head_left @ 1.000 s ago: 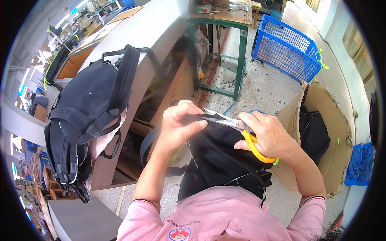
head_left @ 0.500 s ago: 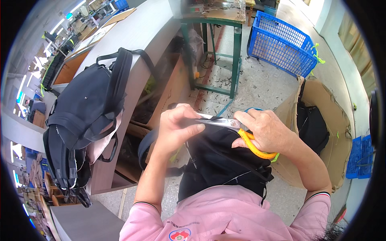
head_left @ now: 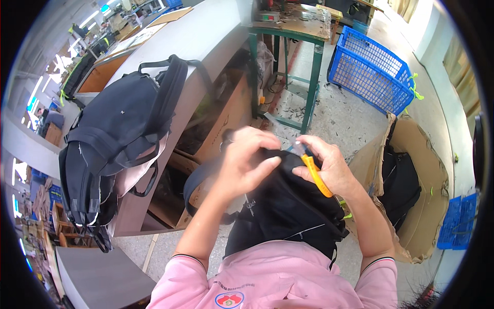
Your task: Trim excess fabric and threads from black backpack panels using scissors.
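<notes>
A black backpack point(head_left: 288, 206) lies across my lap, its top edge reaching up between my hands. The thumb and fingers of my left hand point(head_left: 247, 162) are closed around the black fabric at that top edge. My right hand point(head_left: 329, 167) grips a pair of scissors point(head_left: 317, 177) with orange handles, close to the right of the left hand. The handles slant down toward my right wrist, and the silver blades point away to the upper left, partly blurred. Whether the blades are parted cannot be made out. A black strap loops out beside my left forearm.
More black backpacks point(head_left: 121, 116) lie on the grey-white table point(head_left: 221, 26) to the left. A cardboard box point(head_left: 429, 221) with black bags inside stands at the right, below a blue plastic basket point(head_left: 370, 72). A green-legged workbench point(head_left: 314, 77) is ahead, with dark scraps on the floor.
The scissors have swung from lying across toward my left hand to pointing up and away. My right hand has turned with them. The view has shifted a little.
</notes>
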### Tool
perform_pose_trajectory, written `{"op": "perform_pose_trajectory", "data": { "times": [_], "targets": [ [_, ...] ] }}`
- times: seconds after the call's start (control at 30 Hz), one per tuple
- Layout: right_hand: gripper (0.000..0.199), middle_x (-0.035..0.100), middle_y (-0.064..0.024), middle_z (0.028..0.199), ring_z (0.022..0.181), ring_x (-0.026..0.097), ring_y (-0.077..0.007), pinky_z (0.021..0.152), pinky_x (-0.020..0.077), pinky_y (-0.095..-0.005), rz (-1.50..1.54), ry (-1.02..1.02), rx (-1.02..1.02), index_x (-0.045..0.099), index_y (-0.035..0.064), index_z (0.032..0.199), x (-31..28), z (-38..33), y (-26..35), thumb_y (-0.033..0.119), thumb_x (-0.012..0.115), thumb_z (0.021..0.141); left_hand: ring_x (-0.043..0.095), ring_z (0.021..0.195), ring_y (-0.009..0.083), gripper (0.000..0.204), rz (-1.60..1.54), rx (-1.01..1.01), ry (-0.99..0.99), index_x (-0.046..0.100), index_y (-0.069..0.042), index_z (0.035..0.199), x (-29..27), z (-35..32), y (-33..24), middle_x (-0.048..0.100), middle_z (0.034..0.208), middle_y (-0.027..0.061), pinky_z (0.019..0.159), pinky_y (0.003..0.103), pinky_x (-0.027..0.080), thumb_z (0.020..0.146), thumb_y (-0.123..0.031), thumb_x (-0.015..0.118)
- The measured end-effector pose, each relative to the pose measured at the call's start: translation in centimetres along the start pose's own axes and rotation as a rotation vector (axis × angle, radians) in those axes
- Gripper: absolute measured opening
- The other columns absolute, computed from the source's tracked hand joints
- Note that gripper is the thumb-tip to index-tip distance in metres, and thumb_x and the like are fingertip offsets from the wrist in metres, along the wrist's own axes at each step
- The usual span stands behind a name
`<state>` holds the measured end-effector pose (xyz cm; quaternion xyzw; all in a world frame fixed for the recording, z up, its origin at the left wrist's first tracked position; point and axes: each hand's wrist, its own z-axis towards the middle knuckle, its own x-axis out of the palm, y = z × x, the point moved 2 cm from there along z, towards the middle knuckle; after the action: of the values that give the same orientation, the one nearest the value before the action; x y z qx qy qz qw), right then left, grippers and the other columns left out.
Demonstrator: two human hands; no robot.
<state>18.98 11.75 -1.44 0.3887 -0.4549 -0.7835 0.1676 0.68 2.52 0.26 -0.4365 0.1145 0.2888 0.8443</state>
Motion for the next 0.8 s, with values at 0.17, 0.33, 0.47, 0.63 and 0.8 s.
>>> {"op": "perform_pose_trajectory", "data": {
  "times": [0.17,0.33,0.47,0.63,0.8],
  "targets": [
    [0.053,0.053,0.0022,0.091,0.081,0.046,-0.0073,0.074,0.0405,-0.0227,0.282,-0.258,0.101,0.054,0.0019,0.115,-2.5,-0.9,0.0,0.008,0.076,0.067,0.054,0.093,0.0123,0.027,-0.165,-0.536,-0.626,0.054,0.0,0.111,-5.4,-6.0,6.6,0.059,0.099,0.0077,0.082,0.026,0.044,0.087,-0.012,0.054],
    [0.047,0.053,0.003,0.094,0.088,0.047,-0.0072,0.084,0.0347,-0.0227,0.248,-0.477,0.068,0.057,0.0035,0.111,-3.8,-2.7,0.0,0.017,0.072,0.068,0.058,0.086,0.0101,0.047,-0.63,-1.214,-0.325,0.054,-0.009,0.12,-0.5,-11.4,10.4,0.061,0.099,0.0006,0.071,0.024,0.049,0.09,-0.046,0.049],
    [0.048,0.053,0.0012,0.095,0.089,0.047,-0.0086,0.085,0.0349,-0.0234,0.166,-0.705,0.042,0.057,0.002,0.111,-4.9,-4.0,-0.1,0.015,0.071,0.067,0.057,0.09,0.0103,0.047,-0.75,-0.678,-0.459,0.056,-0.004,0.118,2.3,-10.5,6.0,0.061,0.103,0.0019,0.079,0.025,0.046,0.093,-0.042,0.046],
    [0.038,0.053,0.0004,0.091,0.084,0.05,-0.009,0.079,0.0393,-0.0213,0.12,-0.956,-0.112,0.057,0.0037,0.108,-4.2,-6.3,-2.4,0.022,0.064,0.076,0.05,0.069,0.0044,0.018,-0.462,-0.426,-0.398,0.064,0.0,0.091,-2.6,-2.2,2.2,0.06,0.077,-0.0031,0.063,0.021,0.041,0.086,-0.016,0.059],
    [0.037,0.057,-0.0043,0.079,0.068,0.057,-0.0108,0.056,0.0481,-0.0248,1.268,-0.815,0.275,0.051,0.0039,0.114,-0.4,-12.9,-7.8,0.026,0.059,0.086,0.046,0.069,0.0022,0.019,-0.37,-0.316,0.086,0.061,0.003,0.084,-4.7,6.4,-1.9,0.055,0.073,-0.0052,0.061,0.02,0.04,0.088,-0.015,0.059]
  ]
}}
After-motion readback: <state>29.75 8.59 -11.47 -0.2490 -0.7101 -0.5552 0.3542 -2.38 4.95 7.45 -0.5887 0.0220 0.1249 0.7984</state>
